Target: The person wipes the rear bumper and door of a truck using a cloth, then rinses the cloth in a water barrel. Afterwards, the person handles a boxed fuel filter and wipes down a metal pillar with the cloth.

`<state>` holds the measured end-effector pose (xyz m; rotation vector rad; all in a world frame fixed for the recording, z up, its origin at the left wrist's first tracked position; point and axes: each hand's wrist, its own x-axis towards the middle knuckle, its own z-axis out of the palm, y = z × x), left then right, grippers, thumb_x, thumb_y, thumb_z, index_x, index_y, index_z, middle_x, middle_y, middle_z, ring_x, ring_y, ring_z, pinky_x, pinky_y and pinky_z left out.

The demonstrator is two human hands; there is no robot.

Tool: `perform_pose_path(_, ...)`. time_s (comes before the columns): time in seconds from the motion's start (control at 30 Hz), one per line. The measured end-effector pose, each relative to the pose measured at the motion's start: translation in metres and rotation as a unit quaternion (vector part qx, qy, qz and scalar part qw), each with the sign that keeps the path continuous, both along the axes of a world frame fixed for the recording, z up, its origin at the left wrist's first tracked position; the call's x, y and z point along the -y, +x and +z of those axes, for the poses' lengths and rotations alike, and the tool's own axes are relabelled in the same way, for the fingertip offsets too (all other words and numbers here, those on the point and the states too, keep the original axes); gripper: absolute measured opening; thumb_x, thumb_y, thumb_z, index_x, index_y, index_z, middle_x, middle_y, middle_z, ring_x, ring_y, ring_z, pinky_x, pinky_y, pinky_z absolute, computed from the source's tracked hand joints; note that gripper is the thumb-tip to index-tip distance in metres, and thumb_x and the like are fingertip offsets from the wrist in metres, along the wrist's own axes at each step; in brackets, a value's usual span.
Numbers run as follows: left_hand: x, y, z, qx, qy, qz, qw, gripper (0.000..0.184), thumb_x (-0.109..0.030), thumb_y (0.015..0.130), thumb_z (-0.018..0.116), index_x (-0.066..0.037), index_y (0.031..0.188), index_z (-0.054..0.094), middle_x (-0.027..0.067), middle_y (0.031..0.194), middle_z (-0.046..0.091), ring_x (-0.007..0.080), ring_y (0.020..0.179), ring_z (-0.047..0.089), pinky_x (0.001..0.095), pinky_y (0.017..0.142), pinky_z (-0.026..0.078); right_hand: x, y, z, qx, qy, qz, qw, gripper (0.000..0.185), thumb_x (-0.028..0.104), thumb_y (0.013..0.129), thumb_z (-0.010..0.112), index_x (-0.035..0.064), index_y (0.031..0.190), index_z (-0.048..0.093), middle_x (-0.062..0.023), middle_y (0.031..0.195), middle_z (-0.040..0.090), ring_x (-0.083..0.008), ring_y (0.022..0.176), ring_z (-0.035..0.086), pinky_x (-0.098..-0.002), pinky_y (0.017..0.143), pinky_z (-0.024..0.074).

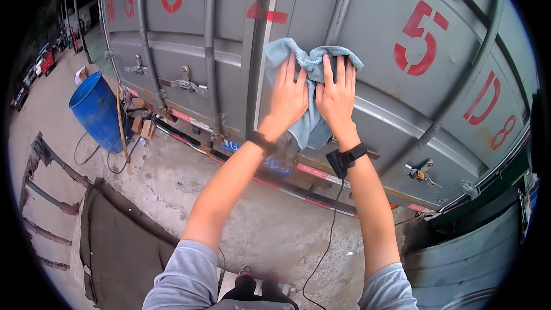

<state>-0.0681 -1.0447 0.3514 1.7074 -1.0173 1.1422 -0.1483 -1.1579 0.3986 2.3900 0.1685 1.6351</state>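
A light blue towel (310, 129) is spread and folded in front of the grey container doors (367, 40), its lower corner hanging down in a point. My left hand (288, 95) is on the towel's left half, fingers stretched upward over the fabric. On the right half lies my right hand (336, 95), its fingers also long and slightly apart. Both thumbs are partly hidden, and the towel bunches between the hands. I cannot tell how firmly the towel touches the door. A black wristband (262, 143) is on my left wrist; a black strapped device (342, 159) with a cable is on my right.
Vertical lock rods (211, 51) and latches (185, 83) stand out from the doors. A blue barrel (99, 112) with a wooden stick (122, 126) leaning by it is at left. A dark mat-like sheet (120, 247) lies lower left. A padlocked latch (422, 173) is at right.
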Motion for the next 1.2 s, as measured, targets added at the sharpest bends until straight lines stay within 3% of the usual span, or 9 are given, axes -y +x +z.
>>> perform_pose_path(0.07, 0.009, 0.032, -0.028, -0.030, 0.035, -0.034, 0.998, 0.048, -0.007, 0.086, 0.057, 0.005, 0.132, 0.052, 0.0293, 0.145, 0.041, 0.0444, 0.135, 0.039, 0.0529, 0.109, 0.035, 0.008, 0.032, -0.027, -0.031, 0.063, 0.032, 0.997, 0.070, 0.009, 0.081, 0.063, 0.0081, 0.147, 0.043, -0.0276, 0.147, 0.038, -0.0501, 0.132, 0.040, -0.0573, 0.113, 0.0319)
perform_pose_path(0.1, 0.010, 0.039, -0.039, -0.041, 0.113, -0.020, 0.993, 0.045, -0.010, 0.086, 0.057, 0.004, 0.129, 0.056, 0.0287, 0.141, 0.045, 0.0426, 0.134, 0.041, 0.0525, 0.109, 0.035, 0.007, 0.039, -0.038, -0.038, 0.053, -0.009, 0.998, 0.066, 0.011, 0.084, 0.063, 0.0058, 0.147, 0.042, -0.0327, 0.146, 0.035, -0.0511, 0.131, 0.042, -0.0546, 0.110, 0.0383)
perform_pose_path(0.2, 0.021, 0.049, -0.059, 0.001, 0.100, 0.005, 0.995, 0.040, -0.014, 0.087, 0.056, 0.002, 0.124, 0.061, 0.0272, 0.137, 0.050, 0.0411, 0.134, 0.042, 0.0528, 0.107, 0.036, 0.002, 0.056, -0.065, -0.051, 0.147, 0.004, 0.988, 0.064, 0.010, 0.086, 0.063, 0.0055, 0.147, 0.042, -0.0373, 0.145, 0.032, -0.0531, 0.128, 0.046, -0.0530, 0.103, 0.0458)
perform_pose_path(0.23, 0.024, 0.051, -0.066, 0.003, 0.092, 0.000, 0.996, 0.039, -0.015, 0.087, 0.056, 0.002, 0.122, 0.062, 0.0263, 0.136, 0.051, 0.0405, 0.133, 0.043, 0.0526, 0.107, 0.036, 0.006, 0.060, -0.069, -0.038, 0.117, -0.015, 0.992, 0.063, 0.009, 0.090, 0.060, 0.0032, 0.149, 0.038, -0.0406, 0.150, 0.021, -0.0571, 0.122, 0.048, -0.0510, 0.093, 0.0518)
perform_pose_path(0.73, 0.019, 0.048, -0.091, 0.046, 0.065, -0.030, 0.996, 0.035, -0.016, 0.085, 0.057, -0.001, 0.116, 0.063, 0.0193, 0.131, 0.054, 0.0344, 0.126, 0.048, 0.0488, 0.106, 0.037, -0.007, 0.063, -0.114, -0.020, 0.133, 0.001, 0.991, 0.054, 0.000, 0.091, 0.055, -0.0066, 0.141, 0.038, -0.0435, 0.146, 0.019, -0.0617, 0.123, 0.042, -0.0551, 0.102, 0.0430)
perform_pose_path(0.93, 0.001, 0.027, -0.115, -0.014, 0.109, -0.048, 0.993, 0.037, -0.012, 0.083, 0.059, -0.001, 0.119, 0.061, 0.0205, 0.133, 0.053, 0.0372, 0.124, 0.049, 0.0462, 0.103, 0.042, -0.018, 0.037, -0.142, -0.102, 0.214, 0.030, 0.971, 0.043, -0.001, 0.094, 0.051, -0.0090, 0.135, 0.041, -0.0426, 0.141, 0.029, -0.0604, 0.121, 0.043, -0.0540, 0.101, 0.0421)
perform_pose_path(1.0, -0.013, 0.011, -0.105, -0.128, 0.125, -0.133, 0.975, 0.046, -0.006, 0.081, 0.060, 0.001, 0.127, 0.054, 0.0255, 0.138, 0.045, 0.0455, 0.128, 0.043, 0.0514, 0.108, 0.039, -0.018, 0.021, -0.133, -0.120, 0.236, 0.076, 0.961, 0.040, 0.000, 0.095, 0.051, -0.0090, 0.133, 0.043, -0.0396, 0.140, 0.034, -0.0579, 0.121, 0.044, -0.0539, 0.100, 0.0418)
perform_pose_path(1.1, -0.021, 0.002, -0.071, -0.105, 0.099, -0.154, 0.978, 0.045, -0.005, 0.082, 0.059, 0.000, 0.127, 0.054, 0.0258, 0.136, 0.046, 0.0477, 0.126, 0.043, 0.0527, 0.105, 0.040, -0.016, 0.003, -0.104, -0.128, 0.254, 0.106, 0.953, 0.042, 0.008, 0.094, 0.055, -0.0084, 0.132, 0.046, -0.0354, 0.135, 0.044, -0.0544, 0.119, 0.048, -0.0522, 0.099, 0.0437)
perform_pose_path(1.2, -0.019, -0.004, -0.016, -0.016, -0.029, -0.145, 0.989, 0.039, -0.007, 0.084, 0.057, 0.001, 0.122, 0.057, 0.0255, 0.131, 0.048, 0.0443, 0.119, 0.049, 0.0522, 0.095, 0.045, -0.024, -0.005, -0.047, -0.045, 0.160, 0.130, 0.977, 0.040, 0.008, 0.094, 0.055, -0.0078, 0.130, 0.049, -0.0336, 0.132, 0.046, -0.0515, 0.117, 0.050, -0.0527, 0.099, 0.0429)
